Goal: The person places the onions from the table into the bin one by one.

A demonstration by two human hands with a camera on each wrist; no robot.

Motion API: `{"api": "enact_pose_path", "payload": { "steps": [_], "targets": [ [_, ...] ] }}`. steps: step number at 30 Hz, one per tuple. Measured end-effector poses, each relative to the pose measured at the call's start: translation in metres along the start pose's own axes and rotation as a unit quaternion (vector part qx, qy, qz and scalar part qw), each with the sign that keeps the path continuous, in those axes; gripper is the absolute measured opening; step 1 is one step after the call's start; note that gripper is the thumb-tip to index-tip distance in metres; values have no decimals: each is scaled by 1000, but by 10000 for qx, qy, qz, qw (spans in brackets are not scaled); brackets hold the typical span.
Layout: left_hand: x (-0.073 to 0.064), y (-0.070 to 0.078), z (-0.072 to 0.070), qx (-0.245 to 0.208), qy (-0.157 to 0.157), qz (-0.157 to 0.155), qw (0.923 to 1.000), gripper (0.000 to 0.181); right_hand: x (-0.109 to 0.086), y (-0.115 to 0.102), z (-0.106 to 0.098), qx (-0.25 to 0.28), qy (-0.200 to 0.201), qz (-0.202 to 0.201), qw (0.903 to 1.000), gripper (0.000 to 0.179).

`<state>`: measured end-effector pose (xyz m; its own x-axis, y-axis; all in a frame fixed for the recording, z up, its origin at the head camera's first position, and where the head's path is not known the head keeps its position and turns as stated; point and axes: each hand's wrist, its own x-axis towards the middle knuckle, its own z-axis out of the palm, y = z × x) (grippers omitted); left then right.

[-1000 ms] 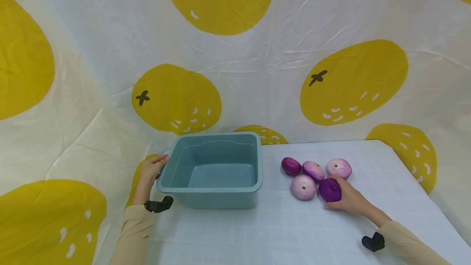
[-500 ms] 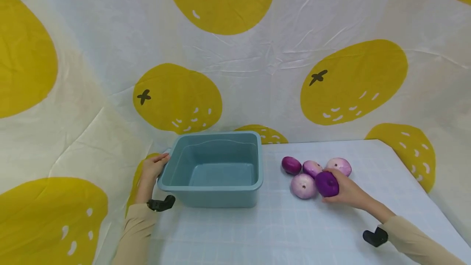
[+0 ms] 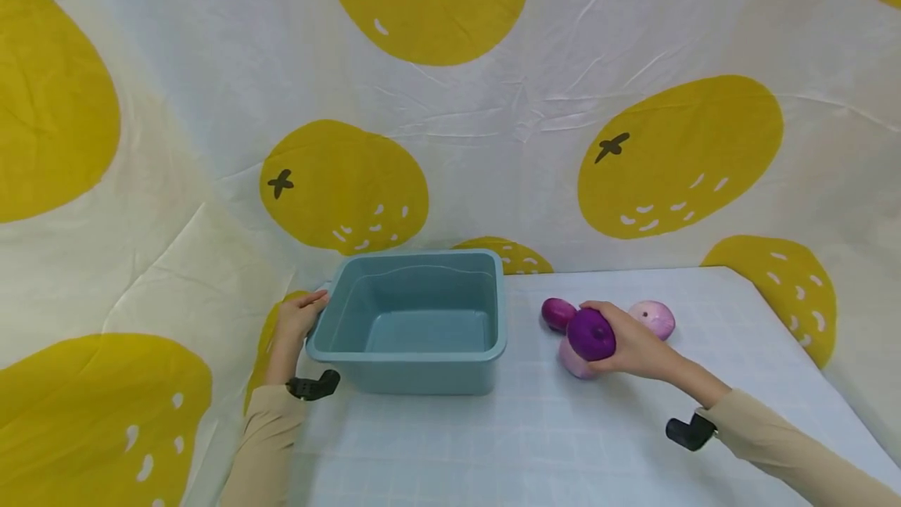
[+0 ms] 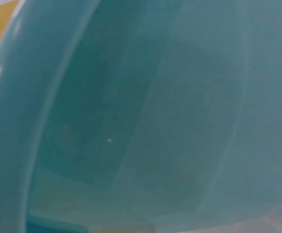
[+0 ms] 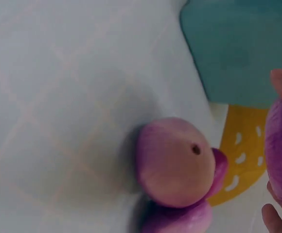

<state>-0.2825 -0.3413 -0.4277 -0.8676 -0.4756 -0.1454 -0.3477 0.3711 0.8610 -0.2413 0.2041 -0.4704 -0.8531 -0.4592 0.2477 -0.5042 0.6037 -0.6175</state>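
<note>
My right hand [image 3: 633, 341] grips a dark purple onion [image 3: 591, 334], held raised over the other onions; the right wrist view shows fingertips around that onion [image 5: 281, 155]. Beneath it a pale onion [image 3: 577, 362] is partly covered. A smaller dark onion [image 3: 558, 314] lies just behind to the left, and another pale onion [image 3: 652, 319] sits behind the hand. One more onion is hidden by the hand in the head view. At the left, my left hand [image 3: 299, 315] holds the side rim of a blue-green plastic basin [image 3: 415, 376], whose inside is bare.
A white checked cloth covers the table [image 3: 535, 444]. Close behind it hangs a pale curtain [image 3: 493, 147] with large yellow fruit prints. The basin stands left of the onions, with a strip of tablecloth between them.
My right hand has lifted the dark purple onion off the table and carried it left, over the pale ones. The left hand stays at the basin's rim.
</note>
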Motion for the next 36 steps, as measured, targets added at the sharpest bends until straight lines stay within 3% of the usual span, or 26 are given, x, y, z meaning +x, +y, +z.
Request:
{"api": "enact_pose_path", "payload": {
  "steps": [5,13,21,28,36],
  "targets": [
    [0,1,0,-20,-9,-32,10000,44,20,-19,-4,302,-152,-76,9994,88],
    [1,1,1,-32,15,-66,10000,44,51,-55,-11,277,-285,-200,9990,93],
    [0,2,1,18,202,73,9998,41,81,-91,-12,192,-553,-858,9946,89],
    [1,0,1,-82,246,43,9997,39,105,-114,-7,-327,-658,-1826,9804,91],
    [0,-2,2,10,270,99,9996,40,129,-141,2,-326,-1131,-1823,9762,92]
  ]
}}
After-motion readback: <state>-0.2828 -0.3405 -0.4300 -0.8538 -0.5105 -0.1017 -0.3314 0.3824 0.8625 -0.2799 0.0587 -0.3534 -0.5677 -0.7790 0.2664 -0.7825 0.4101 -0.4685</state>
